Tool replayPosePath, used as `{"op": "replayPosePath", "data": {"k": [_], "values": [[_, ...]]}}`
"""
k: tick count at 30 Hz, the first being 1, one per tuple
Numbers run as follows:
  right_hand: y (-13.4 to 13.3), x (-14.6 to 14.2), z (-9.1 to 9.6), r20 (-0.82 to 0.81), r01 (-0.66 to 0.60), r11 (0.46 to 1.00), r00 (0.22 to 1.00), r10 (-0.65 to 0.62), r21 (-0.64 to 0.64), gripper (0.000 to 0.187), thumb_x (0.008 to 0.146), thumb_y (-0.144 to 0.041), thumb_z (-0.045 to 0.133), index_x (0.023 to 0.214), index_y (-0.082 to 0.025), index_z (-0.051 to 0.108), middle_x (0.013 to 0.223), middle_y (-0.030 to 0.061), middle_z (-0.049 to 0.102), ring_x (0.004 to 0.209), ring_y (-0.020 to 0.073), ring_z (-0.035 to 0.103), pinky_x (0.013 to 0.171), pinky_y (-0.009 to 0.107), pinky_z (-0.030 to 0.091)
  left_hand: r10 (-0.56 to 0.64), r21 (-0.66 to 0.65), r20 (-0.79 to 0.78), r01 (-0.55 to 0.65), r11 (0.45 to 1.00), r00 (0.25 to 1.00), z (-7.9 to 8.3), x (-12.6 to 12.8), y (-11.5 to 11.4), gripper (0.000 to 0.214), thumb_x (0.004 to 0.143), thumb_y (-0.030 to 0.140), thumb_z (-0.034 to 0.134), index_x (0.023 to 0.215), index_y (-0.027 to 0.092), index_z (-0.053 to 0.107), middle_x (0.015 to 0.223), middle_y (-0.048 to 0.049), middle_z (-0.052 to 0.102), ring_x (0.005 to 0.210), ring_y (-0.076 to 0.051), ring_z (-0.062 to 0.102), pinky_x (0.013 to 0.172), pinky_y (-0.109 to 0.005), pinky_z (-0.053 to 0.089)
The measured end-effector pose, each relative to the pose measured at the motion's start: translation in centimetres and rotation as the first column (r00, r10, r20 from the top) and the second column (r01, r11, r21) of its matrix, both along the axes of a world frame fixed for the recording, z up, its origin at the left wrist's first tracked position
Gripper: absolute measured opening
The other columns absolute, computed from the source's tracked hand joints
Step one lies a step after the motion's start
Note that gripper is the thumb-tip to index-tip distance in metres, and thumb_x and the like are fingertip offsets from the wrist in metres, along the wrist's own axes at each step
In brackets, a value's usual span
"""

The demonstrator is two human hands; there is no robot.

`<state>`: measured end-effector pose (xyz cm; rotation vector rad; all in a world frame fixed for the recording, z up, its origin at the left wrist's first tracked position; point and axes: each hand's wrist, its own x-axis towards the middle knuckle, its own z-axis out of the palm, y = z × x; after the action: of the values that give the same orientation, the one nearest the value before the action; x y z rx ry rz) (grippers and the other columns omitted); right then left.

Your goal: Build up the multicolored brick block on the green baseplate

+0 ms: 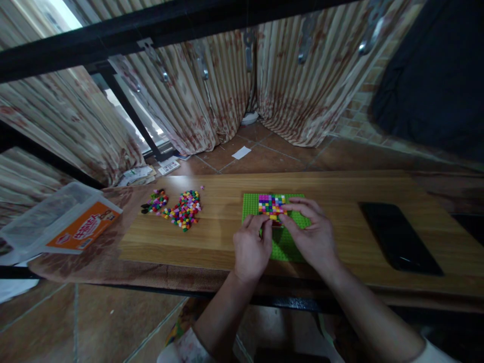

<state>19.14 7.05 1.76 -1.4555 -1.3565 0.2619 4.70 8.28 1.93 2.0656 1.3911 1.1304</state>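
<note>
A green studded baseplate point(285, 247) lies on the wooden board, partly under my hands. Small toy bricks point(266, 203) in many colours form a tight block on it. My left hand point(251, 247) is closed, thumb and forefinger pinched at the block's near left edge; whatever they pinch is too small to make out. At the block's right side, my right hand point(313, 229) has its thumb and fingers apart, their tips touching or just over the bricks. Fingers hide some of the near rows. To the left lies a pile of loose bricks point(185, 209).
A smaller heap of pieces point(156, 200) is beside the pile. A clear plastic box point(56, 217) with an orange label stands at the far left. On the right of the wooden board point(212, 247) rests a black phone-like slab point(399, 237). Curtains hang behind.
</note>
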Motion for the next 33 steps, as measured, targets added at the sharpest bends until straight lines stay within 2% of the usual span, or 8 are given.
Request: {"op": "replayPosePath", "data": {"k": [6, 9, 14, 19, 26, 33], "values": [[0.5, -0.6, -0.5, -0.043, 0.028, 0.996, 0.999, -0.032, -0.087, 0.042, 0.081, -0.04, 0.066, 0.119, -0.023, 0.061, 0.12, 0.0098, 0.062, 0.115, 0.0266, 0.056, 0.098, 0.049, 0.045, 0.013, 0.039, -0.012, -0.013, 0.999, 1.0, -0.5, 0.3, 0.1, 0.012, 0.092, 0.019, 0.056, 0.093, 0.019, 0.068, 0.089, -0.005, 0.07, 0.077, -0.014, 0.065, 0.068, -0.025, 0.051], [0.8, -1.0, -1.0, -0.083, 0.023, 0.992, 0.996, -0.033, -0.122, 0.048, 0.08, -0.04, 0.066, 0.124, -0.023, 0.058, 0.125, 0.0103, 0.06, 0.117, 0.027, 0.055, 0.099, 0.05, 0.045, 0.016, 0.062, -0.02, -0.015, 0.998, 1.0, -0.5, 0.3, 0.1, 0.012, 0.092, 0.017, 0.056, 0.092, 0.019, 0.068, 0.087, -0.0041, 0.07, 0.078, -0.014, 0.065, 0.069, -0.024, 0.051], [1.0, -1.3, -1.5, -0.214, -0.021, 0.987, 0.977, -0.013, -0.159, 0.045, 0.08, -0.04, 0.065, 0.121, -0.022, 0.06, 0.12, 0.0097, 0.063, 0.112, 0.026, 0.059, 0.097, 0.048, 0.048, 0.014, 0.059, -0.058, -0.01, 0.998, 0.998, -0.5, 0.3, 0.1, 0.012, 0.092, 0.017, 0.056, 0.09, 0.019, 0.068, 0.085, -0.0037, 0.069, 0.078, -0.013, 0.065, 0.069, -0.022, 0.051], [1.0, -1.5, -1.3, -0.34, -0.037, 0.975, 0.939, -0.04, -0.217, 0.05, 0.074, -0.045, 0.069, 0.117, -0.021, 0.063, 0.118, 0.0102, 0.066, 0.105, 0.0257, 0.063, 0.092, 0.047, 0.051, 0.015, 0.043, -0.09, -0.011, 0.999, 0.996, -0.7, 0.4, 0.0, 0.014, 0.093, 0.018, 0.054, 0.089, 0.019, 0.067, 0.085, -0.004, 0.069, 0.081, -0.014, 0.065, 0.074, -0.024, 0.052], [0.9, -1.4, -0.7, -0.306, -0.002, 0.969, 0.949, -0.076, -0.247, 0.051, 0.071, -0.047, 0.069, 0.115, -0.021, 0.064, 0.113, 0.0095, 0.069, 0.1, 0.0257, 0.067, 0.086, 0.045, 0.055, 0.014, 0.025, -0.118, -0.011, 1.0, 0.993, -0.9, 0.5, -0.2, 0.018, 0.095, 0.024, 0.05, 0.089, 0.021, 0.067, 0.087, -0.0034, 0.069, 0.083, -0.015, 0.065, 0.074, -0.025, 0.053], [0.8, -1.4, 0.0, -0.238, 0.036, 0.947, 0.964, -0.117, -0.319, 0.063, 0.064, -0.056, 0.069, 0.115, -0.019, 0.065, 0.113, 0.0109, 0.07, 0.104, 0.0295, 0.067, 0.088, 0.047, 0.054, 0.029, 0.022, -0.02, -0.029, 0.999, 0.999, -0.2, -0.3, -0.5, 0.019, 0.095, 0.027, 0.049, 0.097, 0.023, 0.067, 0.089, -0.0034, 0.07, 0.081, -0.014, 0.065, 0.073, -0.024, 0.054]]}}
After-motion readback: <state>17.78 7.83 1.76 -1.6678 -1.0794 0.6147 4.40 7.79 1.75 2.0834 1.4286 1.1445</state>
